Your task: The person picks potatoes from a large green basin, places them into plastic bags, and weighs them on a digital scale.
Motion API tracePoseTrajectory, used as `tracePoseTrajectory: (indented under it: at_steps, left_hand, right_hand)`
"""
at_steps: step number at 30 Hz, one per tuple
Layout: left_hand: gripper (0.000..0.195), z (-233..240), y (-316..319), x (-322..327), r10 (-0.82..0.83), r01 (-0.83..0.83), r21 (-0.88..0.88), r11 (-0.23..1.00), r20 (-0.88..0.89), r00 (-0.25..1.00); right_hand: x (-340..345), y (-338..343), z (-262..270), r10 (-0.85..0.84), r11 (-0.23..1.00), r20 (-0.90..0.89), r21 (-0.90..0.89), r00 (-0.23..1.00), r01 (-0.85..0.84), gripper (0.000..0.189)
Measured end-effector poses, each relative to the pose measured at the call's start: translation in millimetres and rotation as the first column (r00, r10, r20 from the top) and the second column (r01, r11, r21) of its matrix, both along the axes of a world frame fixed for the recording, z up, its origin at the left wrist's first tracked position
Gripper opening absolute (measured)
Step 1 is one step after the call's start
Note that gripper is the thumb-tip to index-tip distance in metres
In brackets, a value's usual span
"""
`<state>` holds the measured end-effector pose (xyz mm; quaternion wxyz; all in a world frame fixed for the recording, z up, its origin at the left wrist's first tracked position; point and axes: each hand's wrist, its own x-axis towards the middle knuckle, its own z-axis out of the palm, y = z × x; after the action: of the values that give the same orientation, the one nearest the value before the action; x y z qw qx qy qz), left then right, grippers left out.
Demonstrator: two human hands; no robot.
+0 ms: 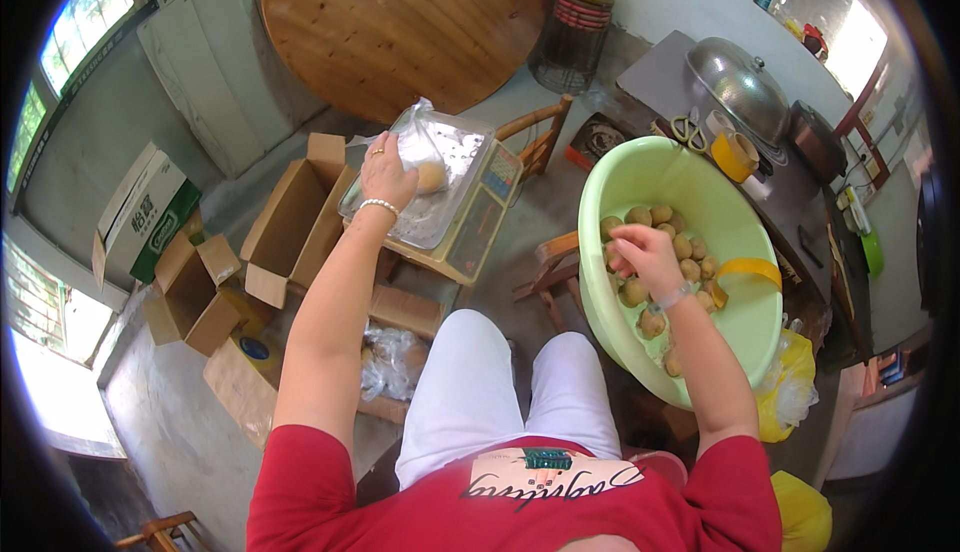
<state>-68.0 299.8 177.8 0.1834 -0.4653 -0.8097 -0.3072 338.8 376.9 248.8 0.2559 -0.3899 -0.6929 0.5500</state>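
My left hand [388,173] rests at a white plastic bag [420,145] on the metal tray [472,132] of a weighing scale [480,214]. A round brown fruit [430,177], perhaps a kiwi, shows at the bag beside my thumb. Whether my fingers grip the bag cannot be told. My right hand [646,256] hovers in or over a large light green plastic tub [750,237], close above several round brown fruits [682,247]. Its fingers are bent, and whether they hold a fruit is not clear. A yellow strap [750,270] lies across the tub's right side.
Open cardboard boxes [277,222] stand at the left, and a box of plastic-wrapped items [390,361] is by my knee. A round wooden tabletop [405,19] is at the back. Scissors [688,134], tape rolls [735,156] and a metal lid [739,87] lie on the right-hand table.
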Motion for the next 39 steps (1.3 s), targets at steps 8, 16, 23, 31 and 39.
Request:
tracePoseTrajectory:
  at_steps: [8,16,23,31,39]
  left_hand:
    - [0.057,14.3,40.9,7.9,0.049,0.047,-0.302,0.952,0.302,0.952]
    - [0.051,-21.6,12.6,61.4,-0.211,0.222,-0.496,0.84,0.077,0.974]
    - [0.051,-42.2,-12.8,69.6,-0.186,0.216,-0.519,0.827,0.109,0.976]
    - [0.04,-31.2,-24.5,63.6,-0.118,0.199,-0.493,0.847,0.19,0.975]
    - [0.049,-46.5,-29.3,64.1,-0.186,0.34,-0.637,0.692,0.297,0.937]
  right_hand:
    - [75.6,-24.8,-11.3,-0.181,0.979,0.003,-0.091,0.983,0.181,0.015]
    - [89.0,-24.6,-36.6,-0.254,0.956,-0.049,-0.166,0.966,0.243,0.014]
    - [92.9,-27.1,-45.1,-0.223,0.954,-0.024,-0.209,0.975,0.213,0.014]
    - [99.3,-33.9,-40.5,-0.222,0.951,0.02,-0.217,0.975,0.221,0.014]
    - [123.8,-32.0,-34.9,-0.248,0.957,0.012,-0.153,0.969,0.247,0.016]
